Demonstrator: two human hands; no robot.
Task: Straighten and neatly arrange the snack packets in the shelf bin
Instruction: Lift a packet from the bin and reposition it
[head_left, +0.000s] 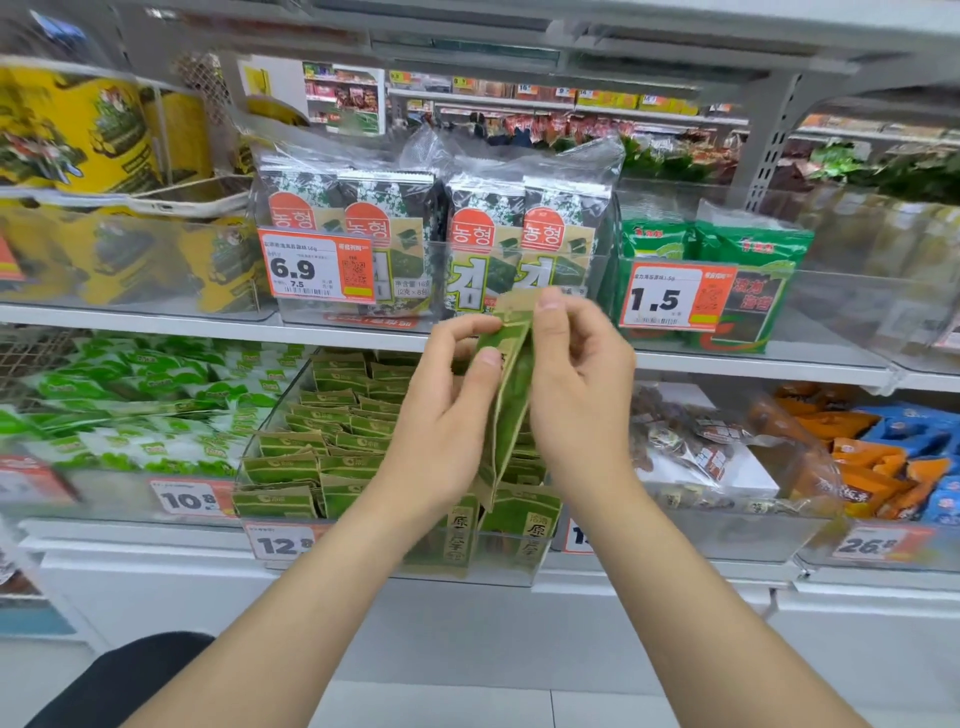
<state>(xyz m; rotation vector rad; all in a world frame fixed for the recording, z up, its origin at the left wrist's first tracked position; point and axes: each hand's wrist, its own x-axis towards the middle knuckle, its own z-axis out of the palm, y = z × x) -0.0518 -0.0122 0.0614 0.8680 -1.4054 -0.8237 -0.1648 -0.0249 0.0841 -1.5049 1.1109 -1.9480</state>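
Supermarket aisle, two shelves crammed with seaweed snacks, and only the one head view to go on. Both hands are up in front of the lower shelf, pinched on a thin stack of green-and-tan packets (511, 384) held on edge above the clear shelf bin (395, 569). Left hand (441, 415) has thumb and fingers on the left face, right hand (576, 384) clamps the other side, so they're pressed together with the stack sandwiched between. Can't tell how many packets are in there, looks like a couple at least.

The rest of the same packets (332, 431) sit in the bin in rough leaning rows, some front ones standing label-out behind the 12.8 price tag (283, 544).

What could go sideways, I reckon: the grip is mostly up near the top, so the bottom edges could fan out and one packet slips into the bin crooked. Dropping the stack in could also knock the leaning rows flatter. And the foil probably creases if squeezed too hard.
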